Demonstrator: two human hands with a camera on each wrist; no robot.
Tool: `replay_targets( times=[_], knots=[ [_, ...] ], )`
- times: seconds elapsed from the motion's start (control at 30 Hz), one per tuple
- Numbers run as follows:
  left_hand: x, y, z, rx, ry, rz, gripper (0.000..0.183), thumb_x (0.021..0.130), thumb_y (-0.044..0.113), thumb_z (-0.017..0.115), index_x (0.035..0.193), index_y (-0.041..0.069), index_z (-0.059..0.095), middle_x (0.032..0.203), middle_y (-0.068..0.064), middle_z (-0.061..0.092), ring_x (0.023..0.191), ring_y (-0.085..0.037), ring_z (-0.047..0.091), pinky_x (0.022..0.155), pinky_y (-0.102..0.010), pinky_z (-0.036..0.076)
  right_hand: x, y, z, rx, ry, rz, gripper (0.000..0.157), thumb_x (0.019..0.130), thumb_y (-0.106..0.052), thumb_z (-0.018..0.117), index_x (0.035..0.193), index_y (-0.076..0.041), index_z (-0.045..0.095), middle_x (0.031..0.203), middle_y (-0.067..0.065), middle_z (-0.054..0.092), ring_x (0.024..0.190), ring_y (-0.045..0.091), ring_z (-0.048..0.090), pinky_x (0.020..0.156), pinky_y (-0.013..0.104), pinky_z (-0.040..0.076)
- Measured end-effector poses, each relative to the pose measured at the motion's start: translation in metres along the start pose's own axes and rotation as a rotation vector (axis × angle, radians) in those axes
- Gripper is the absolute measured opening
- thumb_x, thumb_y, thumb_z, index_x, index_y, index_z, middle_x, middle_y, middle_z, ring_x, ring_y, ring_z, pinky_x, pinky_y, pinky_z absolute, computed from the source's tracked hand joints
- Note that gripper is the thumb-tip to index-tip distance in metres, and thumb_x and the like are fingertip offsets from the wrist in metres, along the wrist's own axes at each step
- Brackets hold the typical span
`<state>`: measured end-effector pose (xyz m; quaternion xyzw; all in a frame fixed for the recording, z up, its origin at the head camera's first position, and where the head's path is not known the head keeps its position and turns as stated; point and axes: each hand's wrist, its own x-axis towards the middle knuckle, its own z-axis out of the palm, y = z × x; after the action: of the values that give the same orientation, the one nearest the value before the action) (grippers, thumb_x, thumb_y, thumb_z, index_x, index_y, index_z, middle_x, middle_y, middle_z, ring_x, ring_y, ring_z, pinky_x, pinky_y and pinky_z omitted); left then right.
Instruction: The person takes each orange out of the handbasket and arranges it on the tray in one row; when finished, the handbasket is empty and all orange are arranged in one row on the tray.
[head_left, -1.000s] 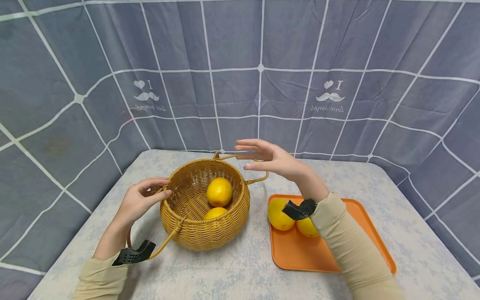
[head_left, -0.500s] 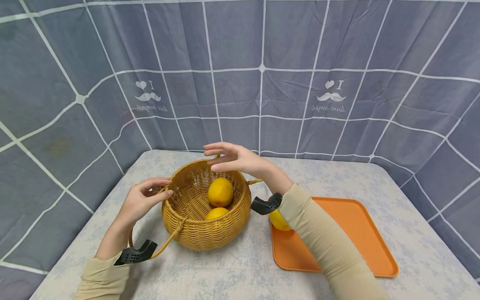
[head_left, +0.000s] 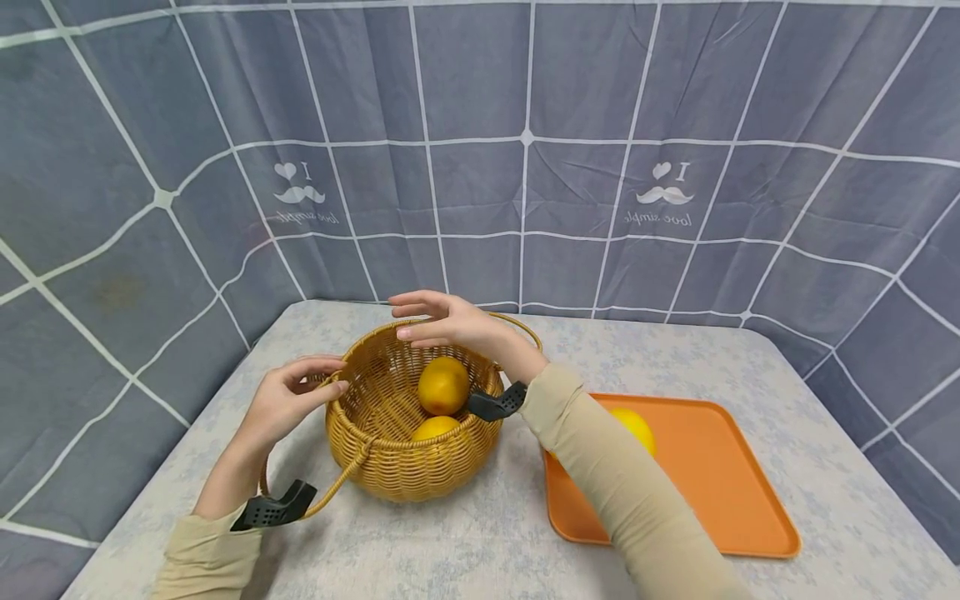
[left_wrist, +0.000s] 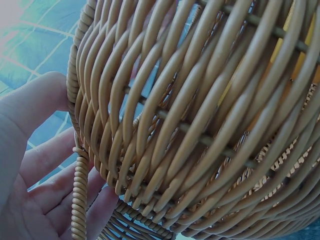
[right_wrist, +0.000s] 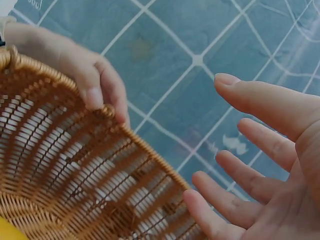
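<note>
My left hand (head_left: 281,408) holds the left rim of a round wicker basket (head_left: 416,475), thumb on the inside and fingers outside, as the right wrist view also shows. Inside the basket lie two yellow, round fruits: one fruit (head_left: 443,379) is in full view, while the near rim partly covers the other fruit (head_left: 435,427). Over the basket's far right side hovers my right hand (head_left: 461,325), empty, its fingers spread and nearly straight. In the right wrist view its fingertips (right_wrist: 227,79) appear near the rim; whether they touch it, I cannot tell.
An orange tray (head_left: 712,475) lies to the right on the pale patterned tabletop (head_left: 450,550). One yellow fruit (head_left: 636,425) shows on it, partly behind my right sleeve (head_left: 615,475). The basket's handles fold outward. A grey gridded curtain (head_left: 480,192) stands behind.
My right hand has moved left, from beside the basket's right handle to above its far side. The right sleeve now covers a tray fruit seen earlier. The left hand keeps its place.
</note>
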<state>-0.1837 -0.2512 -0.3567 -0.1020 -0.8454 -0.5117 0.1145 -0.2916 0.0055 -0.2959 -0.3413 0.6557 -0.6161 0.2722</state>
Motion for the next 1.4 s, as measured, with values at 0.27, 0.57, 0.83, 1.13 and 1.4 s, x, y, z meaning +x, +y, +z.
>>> replay_targets(
  times=[0.27, 0.57, 0.83, 1.13, 1.4],
  knots=[
    [-0.001, 0.0, 0.001, 0.004, -0.003, -0.018, 0.033, 0.087, 0.023, 0.07, 0.114, 0.004, 0.066, 0.118, -0.007, 0.061, 0.096, -0.003, 0.059, 0.077, -0.017, 0.048, 0.009, 0.02, -0.001, -0.054, -0.016, 0.083, 0.054, 0.088, -0.01, 0.066, 0.138, -0.014, 0.047, 0.14, 0.011, 0.044, 0.113, 0.018, 0.055, 0.095, 0.039, 0.045],
    [0.0, 0.001, 0.002, 0.004, -0.009, -0.022, 0.034, 0.087, 0.024, 0.07, 0.115, 0.004, 0.065, 0.117, -0.005, 0.061, 0.096, -0.005, 0.06, 0.078, -0.017, 0.048, 0.012, 0.032, -0.001, -0.114, -0.038, 0.117, 0.056, 0.087, -0.012, 0.067, 0.139, -0.009, 0.045, 0.141, 0.015, 0.042, 0.113, 0.019, 0.055, 0.096, 0.041, 0.044],
    [0.001, 0.0, 0.0, -0.005, -0.003, -0.006, 0.033, 0.087, 0.022, 0.07, 0.114, 0.002, 0.065, 0.115, -0.003, 0.062, 0.095, -0.005, 0.06, 0.078, -0.016, 0.047, 0.014, 0.031, 0.001, -0.229, -0.033, 0.138, 0.055, 0.086, -0.016, 0.069, 0.137, -0.01, 0.048, 0.139, 0.012, 0.046, 0.111, 0.017, 0.056, 0.09, 0.035, 0.048],
    [0.0, 0.0, 0.0, -0.01, 0.0, -0.002, 0.032, 0.087, 0.021, 0.07, 0.114, 0.003, 0.066, 0.116, -0.004, 0.062, 0.096, -0.005, 0.059, 0.078, -0.016, 0.047, 0.015, 0.032, 0.002, -0.363, -0.016, 0.136, 0.056, 0.083, -0.023, 0.073, 0.133, -0.011, 0.053, 0.134, 0.006, 0.053, 0.126, 0.02, 0.044, 0.102, 0.03, 0.035],
    [0.0, 0.0, 0.001, 0.005, -0.003, -0.013, 0.033, 0.087, 0.022, 0.069, 0.115, 0.004, 0.065, 0.118, -0.005, 0.061, 0.099, -0.006, 0.058, 0.079, -0.015, 0.047, 0.016, 0.032, 0.004, -0.384, -0.012, 0.164, 0.058, 0.081, -0.024, 0.075, 0.133, -0.011, 0.053, 0.135, 0.008, 0.051, 0.126, 0.021, 0.044, 0.103, 0.032, 0.034]
  ],
)
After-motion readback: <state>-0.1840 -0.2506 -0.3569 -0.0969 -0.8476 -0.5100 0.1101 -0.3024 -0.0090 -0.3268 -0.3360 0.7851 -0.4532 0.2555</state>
